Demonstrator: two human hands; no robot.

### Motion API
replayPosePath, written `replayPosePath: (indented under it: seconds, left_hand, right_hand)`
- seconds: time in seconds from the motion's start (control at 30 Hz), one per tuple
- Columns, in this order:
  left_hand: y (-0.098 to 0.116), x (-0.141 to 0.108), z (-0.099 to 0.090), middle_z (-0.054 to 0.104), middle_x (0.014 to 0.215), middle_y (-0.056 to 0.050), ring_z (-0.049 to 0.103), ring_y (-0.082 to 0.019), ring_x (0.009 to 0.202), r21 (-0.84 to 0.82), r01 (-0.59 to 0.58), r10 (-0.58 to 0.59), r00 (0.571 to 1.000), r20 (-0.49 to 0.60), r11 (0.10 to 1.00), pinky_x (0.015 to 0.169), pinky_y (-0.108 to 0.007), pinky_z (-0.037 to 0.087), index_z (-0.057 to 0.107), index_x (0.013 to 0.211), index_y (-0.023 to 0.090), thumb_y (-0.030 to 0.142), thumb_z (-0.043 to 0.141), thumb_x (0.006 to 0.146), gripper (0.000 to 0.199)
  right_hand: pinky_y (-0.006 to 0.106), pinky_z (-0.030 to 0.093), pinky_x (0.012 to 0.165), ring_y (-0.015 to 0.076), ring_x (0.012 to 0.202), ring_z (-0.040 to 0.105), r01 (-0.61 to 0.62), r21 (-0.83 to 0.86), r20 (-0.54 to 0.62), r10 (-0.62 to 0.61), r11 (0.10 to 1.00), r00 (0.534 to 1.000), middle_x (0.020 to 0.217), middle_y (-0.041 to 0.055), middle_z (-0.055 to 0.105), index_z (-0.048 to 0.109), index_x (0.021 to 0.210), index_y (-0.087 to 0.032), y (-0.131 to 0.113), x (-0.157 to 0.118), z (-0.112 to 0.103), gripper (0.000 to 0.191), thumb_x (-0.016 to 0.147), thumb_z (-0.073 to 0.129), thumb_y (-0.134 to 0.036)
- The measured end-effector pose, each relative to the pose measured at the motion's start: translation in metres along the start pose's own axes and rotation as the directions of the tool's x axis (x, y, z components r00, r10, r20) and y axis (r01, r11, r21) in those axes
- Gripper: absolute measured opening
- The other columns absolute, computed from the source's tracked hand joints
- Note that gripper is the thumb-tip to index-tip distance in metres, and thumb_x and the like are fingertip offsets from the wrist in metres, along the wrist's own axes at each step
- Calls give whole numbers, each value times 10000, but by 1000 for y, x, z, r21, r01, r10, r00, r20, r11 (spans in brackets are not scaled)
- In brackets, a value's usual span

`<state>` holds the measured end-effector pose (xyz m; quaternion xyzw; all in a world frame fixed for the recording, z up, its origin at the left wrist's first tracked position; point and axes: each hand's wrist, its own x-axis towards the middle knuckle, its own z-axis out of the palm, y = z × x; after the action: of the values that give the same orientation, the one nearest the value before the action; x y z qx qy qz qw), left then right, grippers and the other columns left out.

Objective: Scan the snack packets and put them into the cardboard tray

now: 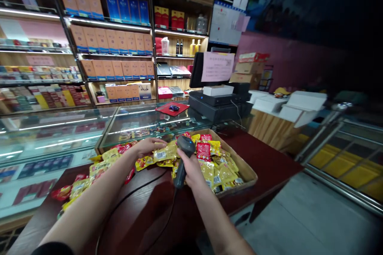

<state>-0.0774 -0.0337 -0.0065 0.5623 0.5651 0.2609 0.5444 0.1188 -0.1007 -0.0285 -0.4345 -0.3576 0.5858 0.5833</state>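
Observation:
My right hand (pixel 193 167) is wrapped around the handle of a black barcode scanner (pixel 185 146), its head over the edge of a shallow cardboard box (pixel 249 173). My left hand (pixel 149 146) grips a yellow snack packet (pixel 165 152) by its left end; a printed barcode on it faces up, close beside the scanner's head. Yellow and red snack packets (pixel 220 171) fill the box. More packets (pixel 106 163) lie in a loose row on the dark red table, partly hidden behind my left forearm.
The scanner's black cable (pixel 134 189) loops across the table (pixel 269 159). Behind stand glass display counters (pixel 128 121), a red mouse pad (pixel 167 109) and a monitor (pixel 199 69) with paper on it. Boxed goods line the back shelves (pixel 113 40). A metal railing (pixel 338 159) runs on the right.

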Motion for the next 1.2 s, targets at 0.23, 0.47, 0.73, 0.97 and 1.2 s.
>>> replayPosePath:
  seconds: [0.23, 0.47, 0.73, 0.97, 1.2]
  left_hand:
    - [32, 72, 107, 726, 834, -54, 673, -141, 671, -367, -173, 166, 985, -52, 914, 610, -234, 540, 670, 1103, 144, 403, 800, 653, 535]
    - [50, 89, 156, 720, 1039, -101, 674, -177, 922, -73, -379, 355, 908, -223, 923, 772, -240, 528, 673, 1115, 142, 344, 676, 792, 380]
    - [-42, -17, 24, 687, 1123, -79, 632, -222, 1039, 582, -107, 391, 835, -388, 806, 920, -277, 451, 672, 1139, 197, 412, 567, 833, 388]
    - [-128, -74, -32, 616, 1167, -159, 574, -321, 1093, 735, 497, 178, 760, -625, 461, 883, -388, 436, 553, 1287, 194, 348, 679, 732, 591]
    - [-139, -74, -31, 665, 1088, -135, 619, -260, 1033, 635, 409, 183, 729, -659, 655, 866, -309, 429, 627, 1211, 189, 234, 573, 789, 428]
  right_hand:
    - [278, 553, 673, 215, 807, 693, 112, 166, -275, -63, 980, 959, 872, 66, 742, 676, 958, -129, -45, 36, -69, 482, 559, 807, -366]
    - [274, 570, 647, 223, 795, 704, 243, 122, -517, -147, 962, 843, 836, 74, 740, 677, 914, -117, -68, 39, -116, 452, 563, 785, -380]
    - [357, 609, 730, 265, 922, 701, -42, 277, 18, 39, 960, 999, 1017, 88, 719, 668, 946, -155, -41, 17, -46, 428, 562, 829, -249]
    - [388, 603, 726, 272, 922, 706, -472, 161, 372, 389, 867, 843, 979, 119, 717, 653, 907, -131, 40, 1, 23, 324, 642, 800, -244]
    - [333, 597, 644, 232, 845, 715, -587, 67, 369, 526, 807, 766, 937, 102, 718, 641, 853, -125, 87, -10, 44, 296, 649, 797, -271]
